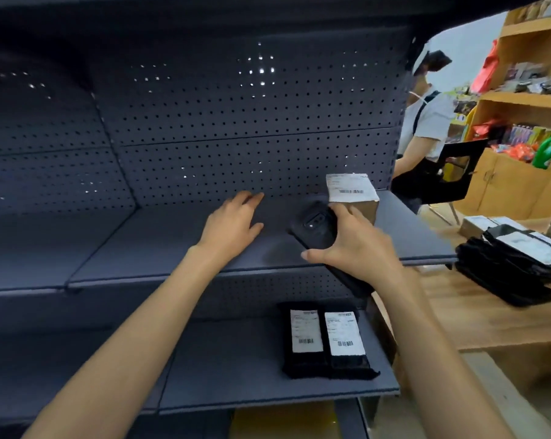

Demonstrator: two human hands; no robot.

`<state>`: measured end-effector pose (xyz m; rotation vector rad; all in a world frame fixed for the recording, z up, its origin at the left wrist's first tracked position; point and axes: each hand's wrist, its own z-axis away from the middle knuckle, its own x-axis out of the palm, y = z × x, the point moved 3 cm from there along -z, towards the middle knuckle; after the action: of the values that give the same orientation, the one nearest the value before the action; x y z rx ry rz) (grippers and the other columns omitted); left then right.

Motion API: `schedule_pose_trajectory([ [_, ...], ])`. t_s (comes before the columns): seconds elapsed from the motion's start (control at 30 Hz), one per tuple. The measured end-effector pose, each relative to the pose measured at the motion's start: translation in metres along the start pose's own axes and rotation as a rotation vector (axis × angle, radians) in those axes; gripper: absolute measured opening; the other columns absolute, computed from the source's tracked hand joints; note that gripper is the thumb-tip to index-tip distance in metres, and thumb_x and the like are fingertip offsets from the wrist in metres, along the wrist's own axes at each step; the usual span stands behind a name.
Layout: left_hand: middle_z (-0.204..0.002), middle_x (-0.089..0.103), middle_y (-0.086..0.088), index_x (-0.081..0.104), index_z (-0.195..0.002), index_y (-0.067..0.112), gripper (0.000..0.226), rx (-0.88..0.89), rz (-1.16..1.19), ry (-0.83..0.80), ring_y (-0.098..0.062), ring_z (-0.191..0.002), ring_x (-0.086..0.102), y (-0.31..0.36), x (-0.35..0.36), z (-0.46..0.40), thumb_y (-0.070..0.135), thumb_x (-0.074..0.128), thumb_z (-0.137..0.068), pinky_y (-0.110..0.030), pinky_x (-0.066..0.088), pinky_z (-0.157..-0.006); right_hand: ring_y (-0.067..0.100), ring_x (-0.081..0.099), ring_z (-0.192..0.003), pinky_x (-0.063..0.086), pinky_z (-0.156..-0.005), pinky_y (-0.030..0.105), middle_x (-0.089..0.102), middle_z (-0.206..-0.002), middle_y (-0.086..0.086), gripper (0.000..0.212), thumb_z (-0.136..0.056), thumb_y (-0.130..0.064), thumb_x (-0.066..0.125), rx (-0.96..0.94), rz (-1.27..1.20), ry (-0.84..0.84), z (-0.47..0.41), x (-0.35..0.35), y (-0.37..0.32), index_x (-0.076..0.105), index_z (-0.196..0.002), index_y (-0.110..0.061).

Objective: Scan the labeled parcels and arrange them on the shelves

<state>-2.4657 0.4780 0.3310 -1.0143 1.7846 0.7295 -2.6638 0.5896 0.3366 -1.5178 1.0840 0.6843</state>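
**Head view: scanner in the right hand, box parcel on the upper shelf**

Head view, centre of the frame: the right hand (353, 245) has its grip closed around a black handheld scanner (315, 228), thumb out to the left and fingers wrapped over the device's right side. The scanner's head sits just left of a small brown box parcel (358, 198) bearing a white barcode label; whether the fingers touch the box cannot be told. The box stands on the upper shelf (172, 248) near its right end, close against the perforated back panel (236, 122).

Left of centre, the left hand (233, 226) is open — fingers straight and reaching toward the back of the same shelf, holding nothing. Whether the palm rests on the shelf surface cannot be told.

In the lower middle of the frame, two flat black parcels (326, 339) lie side by side, touching, on the lower shelf (236, 375), each with a white label facing up.

At the right edge, a stack of black bag parcels (508, 264) with white labels lies on a wooden counter (473, 318) — well apart from the shelves. Above it, in the upper right, another person (426, 122) in a light shirt stands by wooden shelving (527, 99) filled with colourful goods.
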Motion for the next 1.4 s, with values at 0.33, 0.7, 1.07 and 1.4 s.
schedule_pose_trajectory([
  [0.33, -0.14, 0.047, -0.004, 0.046, -0.144, 0.016, 0.053, -0.404, -0.177, 0.153, -0.028, -0.125, 0.046, -0.202, -0.074, 0.182, 0.023, 0.062, -0.094, -0.048, 0.053, -0.083, 0.032, 0.052, -0.126, 0.043, -0.09, 0.041, 0.04, -0.147, 0.001, 0.103, -0.073, -0.066, 0.075, -0.434, -0.087, -0.269, -0.012, 0.111, -0.215, 0.024, -0.154, -0.028],
  [0.7, -0.141, 0.046, 0.001, 0.043, -0.145, 0.022, 0.054, -0.884, -0.366, 0.071, -0.025, -0.126, 0.046, -0.42, -0.148, 0.432, 0.027, 0.059, -0.094, -0.045, 0.053, -0.086, 0.031, 0.053, -0.125, 0.043, -0.091, 0.043, 0.044, -0.142, 0.0, 0.1, -0.071, -0.066, 0.075, -0.849, -0.178, -0.494, 0.061, 0.26, -0.512, 0.028, -0.151, -0.029],
  [1.07, -0.139, 0.048, 0.003, 0.045, -0.142, 0.023, 0.048, -1.203, -0.356, 0.056, -0.024, -0.123, 0.049, -0.594, -0.19, 0.647, 0.027, 0.057, -0.095, -0.039, 0.05, -0.083, 0.031, 0.057, -0.116, 0.036, -0.079, 0.038, 0.047, -0.128, -0.003, 0.09, -0.071, -0.061, 0.076, -1.025, -0.204, -0.749, 0.161, 0.42, -0.759, 0.033, -0.144, -0.032],
  [1.4, -0.133, 0.055, 0.001, 0.051, -0.138, 0.022, 0.046, -1.435, -0.344, 0.05, -0.025, -0.122, 0.051, -0.752, -0.203, 0.818, 0.025, 0.061, -0.093, -0.038, 0.048, -0.087, 0.024, 0.059, -0.109, 0.037, -0.075, 0.034, 0.049, -0.124, -0.008, 0.087, -0.068, -0.059, 0.077, -1.172, -0.21, -0.929, 0.213, 0.57, -0.945, 0.035, -0.141, -0.037],
])
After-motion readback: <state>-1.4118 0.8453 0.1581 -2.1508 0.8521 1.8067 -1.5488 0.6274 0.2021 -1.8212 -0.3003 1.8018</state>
